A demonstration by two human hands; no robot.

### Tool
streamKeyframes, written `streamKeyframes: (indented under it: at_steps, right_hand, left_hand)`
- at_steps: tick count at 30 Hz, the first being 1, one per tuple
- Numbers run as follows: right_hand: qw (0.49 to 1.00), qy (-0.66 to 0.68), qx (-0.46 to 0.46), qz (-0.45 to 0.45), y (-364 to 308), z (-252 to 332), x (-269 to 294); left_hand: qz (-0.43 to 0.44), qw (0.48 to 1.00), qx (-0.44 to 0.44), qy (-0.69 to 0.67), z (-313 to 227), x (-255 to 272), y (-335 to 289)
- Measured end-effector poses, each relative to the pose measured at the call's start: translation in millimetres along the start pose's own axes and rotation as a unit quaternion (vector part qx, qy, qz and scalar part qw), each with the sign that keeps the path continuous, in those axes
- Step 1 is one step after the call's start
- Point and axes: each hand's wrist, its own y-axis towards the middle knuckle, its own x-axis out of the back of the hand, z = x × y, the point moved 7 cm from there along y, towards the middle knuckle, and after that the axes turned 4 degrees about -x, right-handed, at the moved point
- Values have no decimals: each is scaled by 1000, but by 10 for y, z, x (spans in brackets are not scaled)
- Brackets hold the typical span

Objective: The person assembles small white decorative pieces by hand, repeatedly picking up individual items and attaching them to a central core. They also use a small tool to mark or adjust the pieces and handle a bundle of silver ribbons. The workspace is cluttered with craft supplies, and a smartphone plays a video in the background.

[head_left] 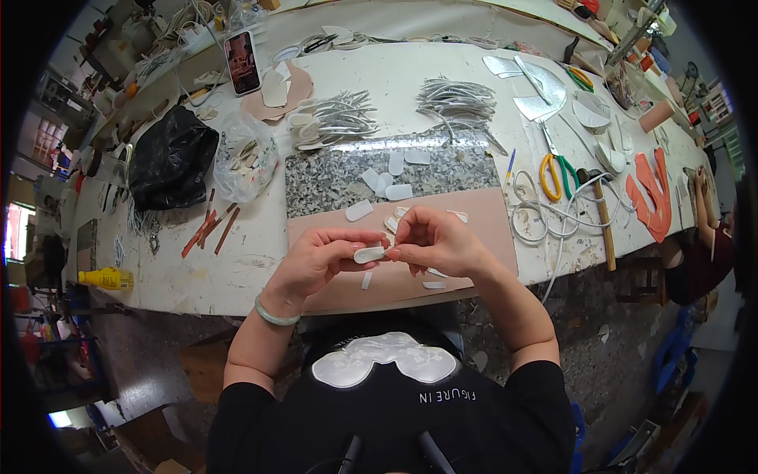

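My left hand point(330, 254) pinches a small white round-ended tab point(368, 254) between thumb and fingers. The fingers of my right hand point(430, 241) close on the tab's other end, where a small pale bit shows that I cannot make out. Both hands are above a pinkish-tan board point(474, 213) at the table's near edge. Similar white tabs lie behind them, one loose tab point(359, 210) on the board and several on a speckled stone slab point(316, 178). A narrow white strip point(366, 280) and a few more pieces lie close to my wrists.
Two bundles of silvery strips point(341, 118) lie behind the slab. Scissors point(550, 170), a coiled white cord point(564, 225) and a hammer point(605, 221) are at right. A black plastic bag point(172, 162), a clear bag of scraps point(245, 162) and a yellow bottle point(106, 277) stand left. A person's arm point(703, 197) shows far right.
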Motion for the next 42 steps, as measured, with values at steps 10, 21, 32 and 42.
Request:
streamKeyframes:
  at_steps: [10, 21, 32, 42]
  right_hand:
    - [998, -55, 15, -25, 21, 4, 14]
    - [993, -99, 36, -57, 31, 24, -1]
    - [995, -86, 21, -49, 10, 59, -13]
    - [988, -148, 45, -5, 68, 227, -104]
  left_hand:
    - [-9, 1000, -3, -8, 23, -11, -18]
    - [-56, 995, -21, 83, 29, -38, -40]
    - [-74, 992, -52, 92, -29, -76, -22]
    - [-33, 979, -37, 196, -54, 71, -43]
